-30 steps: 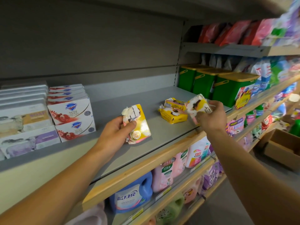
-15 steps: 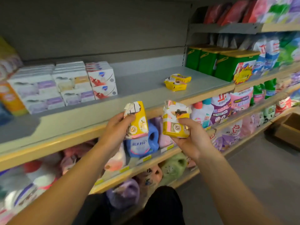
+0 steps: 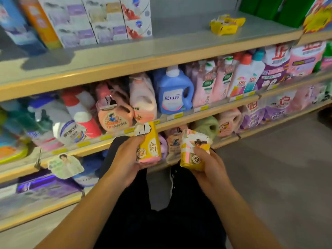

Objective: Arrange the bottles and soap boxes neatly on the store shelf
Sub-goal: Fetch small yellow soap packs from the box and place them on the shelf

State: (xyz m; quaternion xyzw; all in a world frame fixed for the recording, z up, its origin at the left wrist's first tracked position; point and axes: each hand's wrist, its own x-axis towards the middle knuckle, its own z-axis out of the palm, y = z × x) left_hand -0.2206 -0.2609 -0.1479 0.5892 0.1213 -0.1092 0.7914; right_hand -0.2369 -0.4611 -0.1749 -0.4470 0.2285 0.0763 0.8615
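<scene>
Shelving fills the view: the top shelf carries stacked soap boxes at its left and two loose yellow packs lying askew toward the right, well apart from the stack. Beneath it, detergent bottles stand crowded along the middle shelf, several leaning. Lower, in front of the person's dark trousers, the left hand grips a yellow soap pack with a pink lower end and a torn white flap on top. The right hand holds a second yellow soap pack, its wrapper crumpled. Both packs face upward, probably so the damaged wrappers can be checked or smoothed before shelving.
</scene>
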